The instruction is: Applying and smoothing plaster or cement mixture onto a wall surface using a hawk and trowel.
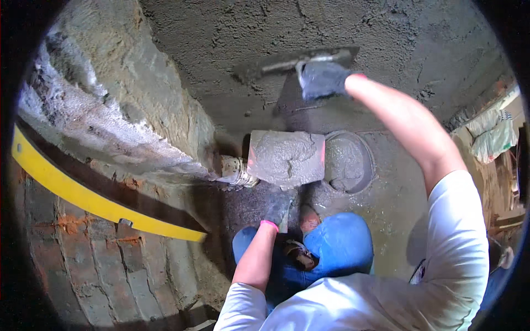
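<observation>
My gloved right hand (323,80) is raised with its fingers wrapped round a steel trowel (343,55), whose long blade lies against or very close to the rough grey mortar wall (386,49). Lower, my gloved left hand (277,207) grips the handle of a square mortar board (287,157) heaped with wet grey mortar. Just right of the board, a round bucket (350,163) holds more grey mortar. A pale pipe fitting (234,172) shows at the board's left.
A rough masonry ledge (121,94) juts in on the left. A long yellow level (99,201) leans across cracked, grey-smeared brickwork (99,265) at lower left. Light-coloured sacks (491,140) and clutter sit at the far right. My bent legs are below the board, on the wet floor (400,220).
</observation>
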`<state>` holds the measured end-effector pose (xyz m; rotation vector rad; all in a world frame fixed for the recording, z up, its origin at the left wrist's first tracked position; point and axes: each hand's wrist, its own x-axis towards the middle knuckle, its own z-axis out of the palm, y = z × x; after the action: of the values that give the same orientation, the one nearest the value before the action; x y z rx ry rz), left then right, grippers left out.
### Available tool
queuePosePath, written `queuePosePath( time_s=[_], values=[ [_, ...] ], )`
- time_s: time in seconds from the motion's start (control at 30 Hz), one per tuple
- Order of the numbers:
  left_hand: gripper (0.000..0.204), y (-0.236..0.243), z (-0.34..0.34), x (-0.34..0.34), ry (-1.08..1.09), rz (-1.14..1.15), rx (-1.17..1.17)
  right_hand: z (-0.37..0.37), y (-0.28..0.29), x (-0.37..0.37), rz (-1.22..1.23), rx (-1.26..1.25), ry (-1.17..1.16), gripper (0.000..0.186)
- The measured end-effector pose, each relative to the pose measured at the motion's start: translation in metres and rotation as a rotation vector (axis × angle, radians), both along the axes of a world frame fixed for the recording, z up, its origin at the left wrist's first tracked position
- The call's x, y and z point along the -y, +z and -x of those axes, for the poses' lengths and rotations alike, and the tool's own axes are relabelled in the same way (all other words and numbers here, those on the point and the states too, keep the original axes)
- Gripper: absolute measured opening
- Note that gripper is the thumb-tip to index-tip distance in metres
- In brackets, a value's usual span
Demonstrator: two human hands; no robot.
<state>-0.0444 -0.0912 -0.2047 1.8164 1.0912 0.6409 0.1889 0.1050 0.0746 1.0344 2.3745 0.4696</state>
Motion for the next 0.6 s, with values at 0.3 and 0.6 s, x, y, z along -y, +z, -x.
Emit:
queuePosePath(
  time_s=[0.3,0.6],
  values=[
    [0.018,0.067,-0.008,-0.027,0.326,0.523,0.364,-0.010,0.001,0.145,-0.255,-0.416,-0.314,0.018],
    [0.033,0.162,-0.047,-0.013,0.092,-0.001,-0.233,0.032,-0.035,0.207,-0.371,-0.547,-0.124,0.026]
  ],
)
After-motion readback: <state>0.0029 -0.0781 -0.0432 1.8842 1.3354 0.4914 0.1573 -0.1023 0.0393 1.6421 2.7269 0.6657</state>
